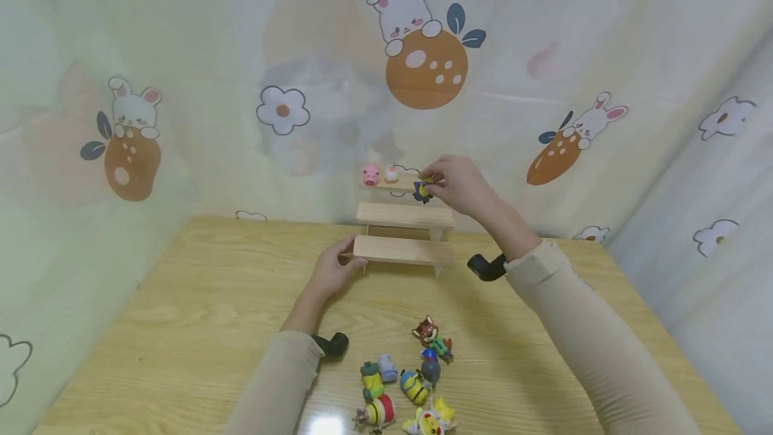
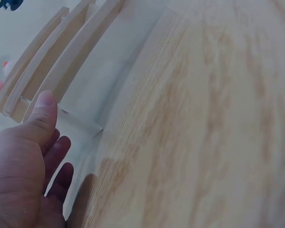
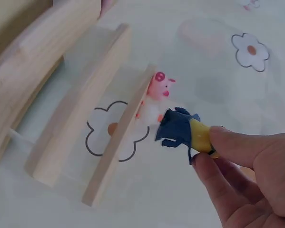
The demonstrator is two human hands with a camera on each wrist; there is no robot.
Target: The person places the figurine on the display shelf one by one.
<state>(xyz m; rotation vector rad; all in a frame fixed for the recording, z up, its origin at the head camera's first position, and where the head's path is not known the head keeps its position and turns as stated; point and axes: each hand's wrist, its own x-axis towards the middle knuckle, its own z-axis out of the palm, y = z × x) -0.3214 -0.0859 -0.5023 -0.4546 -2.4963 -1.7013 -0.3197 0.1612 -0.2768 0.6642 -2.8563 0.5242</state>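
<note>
A three-step wooden display stand (image 1: 403, 215) stands at the back of the table. My left hand (image 1: 333, 267) holds the left end of its lowest step; the thumb (image 2: 43, 107) lies against the board's end. At the top step my right hand (image 1: 460, 183) pinches a blue and yellow minion figure (image 3: 182, 130) between thumb and fingers. The figure is held just off the board, near its right part. A pink pig figure (image 1: 371, 175) and a white chicken figure (image 1: 391, 174) sit on the top step, to the left of the minion.
On the table in front lie several toy figures: a fox figure (image 1: 430, 335), a blue-capped minion (image 1: 414, 387), a green and yellow figure (image 1: 372, 381), a red and yellow figure (image 1: 380, 411) and a yellow-faced white figure (image 1: 430, 421). A printed curtain (image 1: 326, 153) hangs behind the stand.
</note>
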